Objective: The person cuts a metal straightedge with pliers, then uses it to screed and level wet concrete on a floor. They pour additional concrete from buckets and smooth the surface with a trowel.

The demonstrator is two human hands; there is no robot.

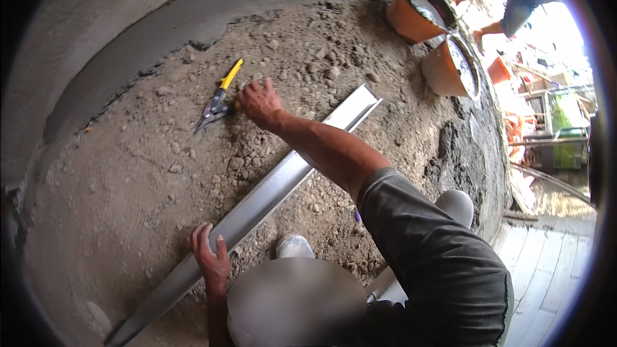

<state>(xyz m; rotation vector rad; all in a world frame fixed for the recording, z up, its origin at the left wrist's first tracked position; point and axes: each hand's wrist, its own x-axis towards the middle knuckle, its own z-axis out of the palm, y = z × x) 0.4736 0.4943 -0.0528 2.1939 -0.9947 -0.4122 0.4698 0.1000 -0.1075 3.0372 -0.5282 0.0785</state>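
A long silver metal channel [257, 198] lies slantwise across the rough ground, from the lower left to the upper middle. My left hand [209, 258] grips it near its lower part, thumb and fingers at the edge. Beyond the channel, a pair of tin snips [218, 101] rests on the dirt, jaws toward the lower left and one yellow handle pointing up. My right hand [261, 104] reaches over the channel to the snips, fingers spread and bent above the other handle, which it mostly covers. A firm grip on that handle does not show.
Two orange buckets [411, 22] with grey contents stand at the upper right, near another person's legs [514, 3]. A concrete wall [128, 51] curves along the back and left. Loose stones cover the dirt floor [148, 180]. Pale planks [546, 276] lie at the lower right.
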